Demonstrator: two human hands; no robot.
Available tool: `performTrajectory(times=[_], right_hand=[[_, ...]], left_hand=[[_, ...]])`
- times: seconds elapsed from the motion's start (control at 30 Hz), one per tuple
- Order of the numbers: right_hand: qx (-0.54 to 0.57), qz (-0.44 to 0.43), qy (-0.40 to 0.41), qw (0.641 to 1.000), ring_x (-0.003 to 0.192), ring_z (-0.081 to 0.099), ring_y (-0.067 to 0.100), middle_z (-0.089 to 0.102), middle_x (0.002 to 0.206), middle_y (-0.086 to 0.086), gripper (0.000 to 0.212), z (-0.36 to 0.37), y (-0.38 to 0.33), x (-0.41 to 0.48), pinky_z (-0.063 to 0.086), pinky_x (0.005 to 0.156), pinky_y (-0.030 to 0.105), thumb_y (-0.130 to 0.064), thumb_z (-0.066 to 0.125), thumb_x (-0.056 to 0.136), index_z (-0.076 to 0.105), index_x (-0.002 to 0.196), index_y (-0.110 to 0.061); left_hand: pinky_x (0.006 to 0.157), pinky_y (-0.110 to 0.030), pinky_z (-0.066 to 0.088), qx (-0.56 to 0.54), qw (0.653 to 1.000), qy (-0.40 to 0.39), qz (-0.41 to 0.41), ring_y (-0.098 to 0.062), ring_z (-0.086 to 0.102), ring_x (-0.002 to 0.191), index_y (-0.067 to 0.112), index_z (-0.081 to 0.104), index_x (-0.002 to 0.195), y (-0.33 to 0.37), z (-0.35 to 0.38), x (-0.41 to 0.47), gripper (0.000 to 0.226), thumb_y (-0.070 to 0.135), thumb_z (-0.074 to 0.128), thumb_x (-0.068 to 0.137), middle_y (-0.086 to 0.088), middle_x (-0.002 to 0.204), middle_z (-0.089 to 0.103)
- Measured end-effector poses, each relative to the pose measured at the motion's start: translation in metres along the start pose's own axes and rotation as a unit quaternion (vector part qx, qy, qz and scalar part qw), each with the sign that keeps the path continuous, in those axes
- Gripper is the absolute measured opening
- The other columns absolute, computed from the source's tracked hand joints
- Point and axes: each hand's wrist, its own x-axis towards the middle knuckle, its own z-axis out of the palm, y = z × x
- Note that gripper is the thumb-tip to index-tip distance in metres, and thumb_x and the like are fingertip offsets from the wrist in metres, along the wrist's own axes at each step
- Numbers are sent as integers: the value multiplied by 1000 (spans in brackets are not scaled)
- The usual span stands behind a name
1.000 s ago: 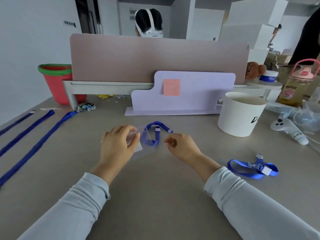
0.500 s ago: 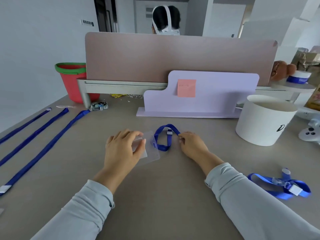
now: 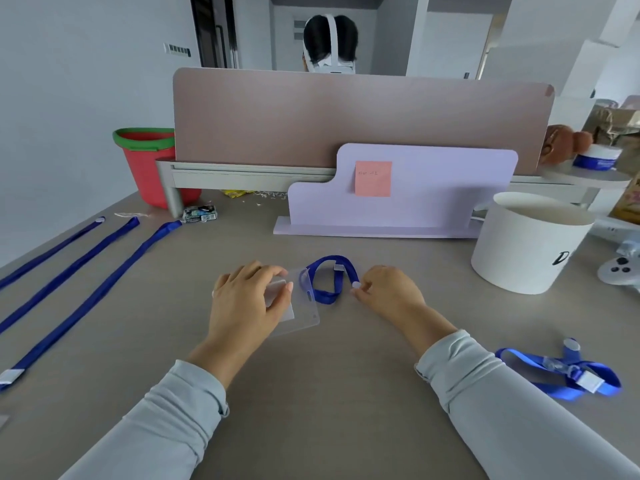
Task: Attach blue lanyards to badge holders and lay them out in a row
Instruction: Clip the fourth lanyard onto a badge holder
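Note:
A clear plastic badge holder (image 3: pixel 304 311) lies flat on the grey desk in front of me. My left hand (image 3: pixel 247 301) presses on its left part, fingers over a white card inside. A short blue lanyard loop (image 3: pixel 327 278) runs through the holder's slot. My right hand (image 3: pixel 388 292) pinches the loop's end with its white snap between thumb and finger. Three long blue lanyards (image 3: pixel 86 292) lie stretched out side by side at the left. Another blue lanyard (image 3: pixel 568 372) lies bunched up at the right.
A white round tub (image 3: pixel 526 244) stands at the right, a game controller (image 3: pixel 620 271) beyond it. A lilac stand (image 3: pixel 415 195) with a pink note and a desk divider (image 3: pixel 346 116) close the back. A red bucket (image 3: pixel 149 168) stands back left. A person sits behind the divider.
The holder and loop have come down to rest on the desk. My right hand has shifted along the loop to pinch its snap end. The view has swung left.

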Motion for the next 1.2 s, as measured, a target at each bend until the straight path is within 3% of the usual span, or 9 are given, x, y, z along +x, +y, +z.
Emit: performTrajectory(times=[0.13, 0.27, 0.33, 0.43, 0.53, 0.63, 0.8, 0.97, 1.2], right_hand=[[-71, -24, 37, 996, 89, 56, 22, 58, 99, 7, 24, -5, -16, -4, 45, 67, 29, -33, 52, 90, 59, 90, -10], [-10, -113, 27, 993, 103, 53, 22, 58, 116, 4, 15, 3, -31, 0, 41, 70, 29, -22, 47, 94, 54, 103, -13], [16, -124, 6, 992, 125, 43, 20, 50, 136, 2, 31, 7, -33, 9, 44, 89, 31, -20, 41, 97, 47, 127, -16], [28, -99, -54, 993, 140, 26, 19, 34, 150, 0, 43, 10, -32, 24, 29, 112, 34, -24, 31, 101, 31, 143, -18], [55, -63, -56, 995, 104, 55, 27, 60, 114, 7, 31, 9, -30, 30, 45, 85, 36, -29, 30, 101, 57, 111, -18], [49, -38, 2, 998, 71, 52, 26, 56, 76, 5, 31, 3, -29, 29, 40, 59, 31, -29, 38, 97, 51, 76, -12], [48, 7, 12, 999, 89, 59, 26, 59, 99, 5, 16, 1, -28, 34, 46, 67, 30, -23, 58, 85, 60, 96, -11], [-3, 94, -76, 993, 55, 42, 19, 43, 61, 3, 38, -6, -26, 34, 29, 47, 26, -32, 57, 86, 41, 59, -11], [37, -14, -66, 997, 75, 52, 20, 57, 79, 5, 11, -3, -22, 26, 39, 64, 28, -17, 62, 81, 55, 74, -14]], left_hand=[[70, -27, 35, 2, 1000, 5, -1, -16, 60, 70, 20, 67, 92, 0, 0, -1, 40, 47, 39, 82, 6, 80, 63], [71, -27, 35, 0, 1000, 1, -5, -15, 61, 71, 20, 67, 93, 0, 1, 1, 33, 43, 46, 83, 6, 80, 63], [72, -27, 35, 1, 1000, -3, -7, -15, 61, 72, 20, 67, 94, 0, 0, 1, 31, 42, 48, 83, 6, 81, 63], [72, -27, 35, -4, 1000, -3, -13, -14, 61, 72, 20, 68, 93, 0, 0, 2, 31, 42, 48, 83, 6, 80, 63], [72, -27, 36, -7, 1000, -1, -11, -13, 60, 70, 21, 67, 93, -1, 2, 1, 39, 48, 40, 82, 8, 79, 62], [72, -27, 35, -11, 1000, -2, -11, -13, 59, 70, 21, 67, 92, -1, 4, 3, 41, 48, 38, 82, 7, 78, 62], [72, -27, 34, -5, 1000, -4, -11, -15, 60, 68, 21, 67, 91, -1, 7, 4, 32, 44, 47, 82, 7, 76, 62], [71, -27, 35, -6, 1000, -1, -5, -15, 59, 66, 21, 67, 91, -1, 6, 4, 38, 47, 41, 81, 7, 74, 61], [70, -27, 35, -2, 1000, 5, -5, -19, 61, 67, 21, 68, 88, 0, 6, 2, 36, 45, 43, 80, 6, 73, 61]])
